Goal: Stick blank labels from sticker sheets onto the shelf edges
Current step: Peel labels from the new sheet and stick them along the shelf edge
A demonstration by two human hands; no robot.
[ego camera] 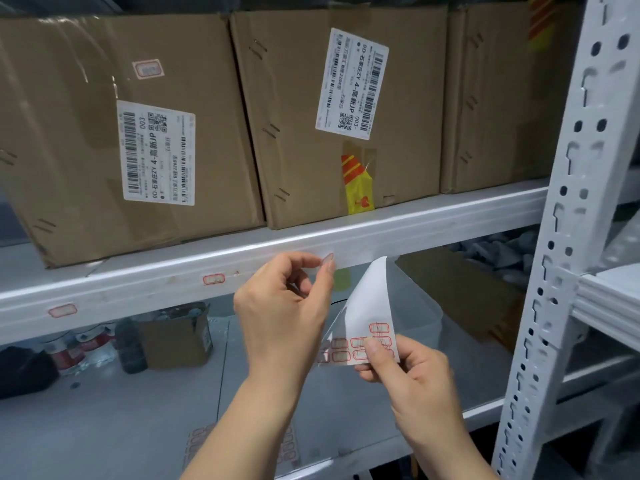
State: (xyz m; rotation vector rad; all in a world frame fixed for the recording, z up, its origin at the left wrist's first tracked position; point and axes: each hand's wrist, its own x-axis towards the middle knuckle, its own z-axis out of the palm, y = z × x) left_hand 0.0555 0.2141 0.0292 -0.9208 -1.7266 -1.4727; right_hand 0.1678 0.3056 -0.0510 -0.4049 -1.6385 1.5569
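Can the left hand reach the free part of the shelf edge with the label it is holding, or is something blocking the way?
Probably yes. The left hand holds the peeled label right in front of the shelf edge, and nothing stands between them. The sticker sheet in the right hand hangs lower, out of the way.

You face a grey metal shelf (398, 221) with a perforated upright (568, 216) at the right. On its upper board stand three cardboard boxes side by side: the left box (114, 140), the middle box (339, 112) touching it, and the right box (498, 98). Along its front edge sit two red-bordered labels, one far left (62, 310) and one nearer the middle (213, 279). On the lower board (138, 410) you see a small open carton (176, 337), a dark bottle (130, 346) just left of it and sticker sheets (201, 441) near you.
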